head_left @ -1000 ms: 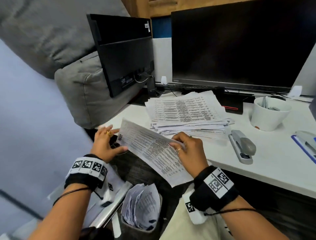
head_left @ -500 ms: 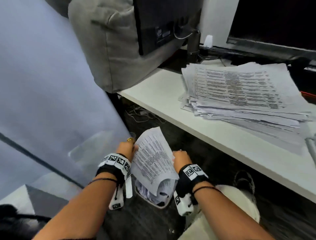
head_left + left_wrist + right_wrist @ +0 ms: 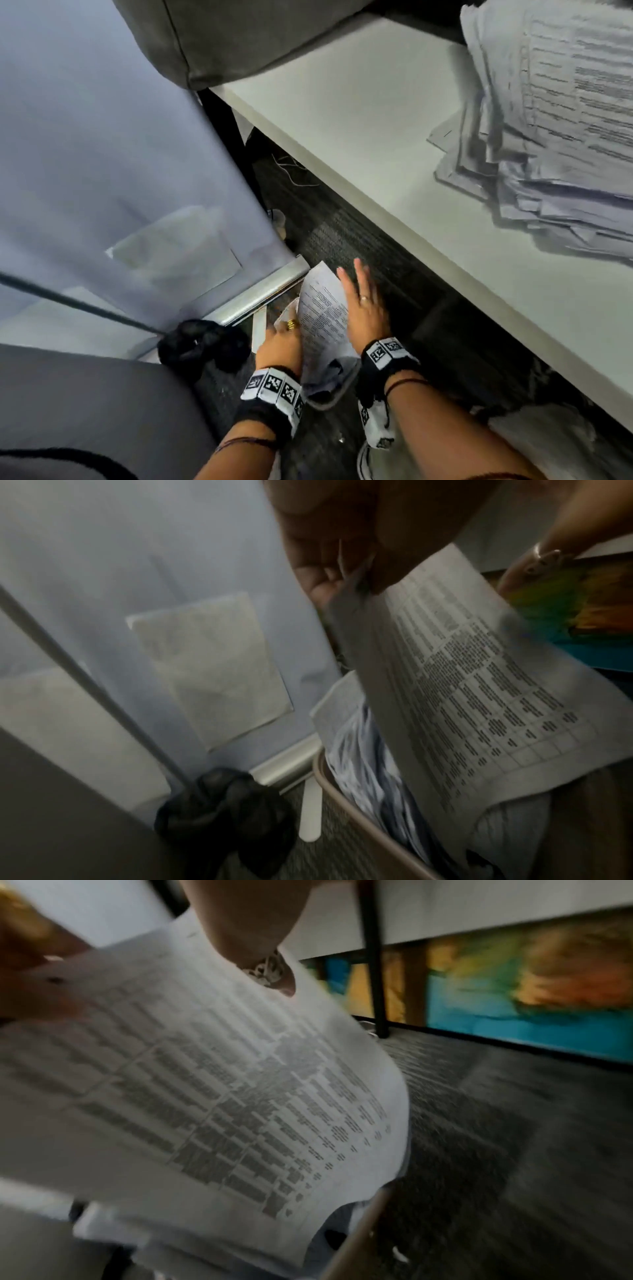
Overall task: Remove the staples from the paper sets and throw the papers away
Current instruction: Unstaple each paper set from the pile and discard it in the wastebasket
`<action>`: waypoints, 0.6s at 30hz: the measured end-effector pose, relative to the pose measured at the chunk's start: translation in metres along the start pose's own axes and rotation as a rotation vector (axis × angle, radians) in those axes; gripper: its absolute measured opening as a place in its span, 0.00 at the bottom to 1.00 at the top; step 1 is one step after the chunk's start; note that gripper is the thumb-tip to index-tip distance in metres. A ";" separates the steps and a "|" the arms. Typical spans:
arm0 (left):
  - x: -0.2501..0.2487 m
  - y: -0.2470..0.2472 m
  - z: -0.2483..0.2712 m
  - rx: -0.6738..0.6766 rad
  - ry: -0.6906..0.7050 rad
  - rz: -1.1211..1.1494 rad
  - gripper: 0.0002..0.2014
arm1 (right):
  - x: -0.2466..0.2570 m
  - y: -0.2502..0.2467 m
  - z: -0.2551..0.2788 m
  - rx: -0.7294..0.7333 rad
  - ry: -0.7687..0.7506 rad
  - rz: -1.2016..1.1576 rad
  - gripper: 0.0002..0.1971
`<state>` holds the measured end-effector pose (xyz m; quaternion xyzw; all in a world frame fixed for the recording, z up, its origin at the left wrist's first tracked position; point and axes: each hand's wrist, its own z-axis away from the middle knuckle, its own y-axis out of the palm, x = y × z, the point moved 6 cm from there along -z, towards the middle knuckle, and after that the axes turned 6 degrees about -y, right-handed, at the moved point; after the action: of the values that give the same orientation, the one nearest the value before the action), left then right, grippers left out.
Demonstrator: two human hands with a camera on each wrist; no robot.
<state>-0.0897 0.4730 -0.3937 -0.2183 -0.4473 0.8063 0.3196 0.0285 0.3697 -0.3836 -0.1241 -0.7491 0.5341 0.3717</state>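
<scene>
The printed sheets (image 3: pixel 323 315) have moved from desk height down into the waste bin (image 3: pixel 337 394) on the floor, lower edge among discarded papers. The right hand (image 3: pixel 364 308) now presses them with straight, spread fingers; the left hand (image 3: pixel 282 337) holds their edge (exact finger position unclear). Disposal of this set is judged nearly complete; the paper stack (image 3: pixel 555 120) remains on the desk (image 3: pixel 359 113).

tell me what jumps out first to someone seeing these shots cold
First, the printed sheet standing upright between the two hands, its lower end in the paper-filled bin on the floor. The left hand holds its edge, while the right hand lies flat against it with fingers spread. Next, the big untidy paper stack on the white desk, upper right.
</scene>
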 end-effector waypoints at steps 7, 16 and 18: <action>-0.007 0.044 -0.005 0.040 -0.079 -0.027 0.31 | 0.022 0.065 -0.004 0.332 -0.395 0.486 0.38; -0.004 0.055 -0.005 -0.010 -0.131 -0.025 0.32 | -0.007 0.085 0.017 0.640 -0.145 0.264 0.35; 0.007 0.082 -0.009 0.172 -0.207 -0.014 0.36 | -0.010 0.081 0.021 0.583 -0.143 0.247 0.42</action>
<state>-0.1150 0.4513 -0.4696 -0.1028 -0.4087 0.8575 0.2950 0.0038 0.3808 -0.4632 -0.0647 -0.5682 0.7746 0.2702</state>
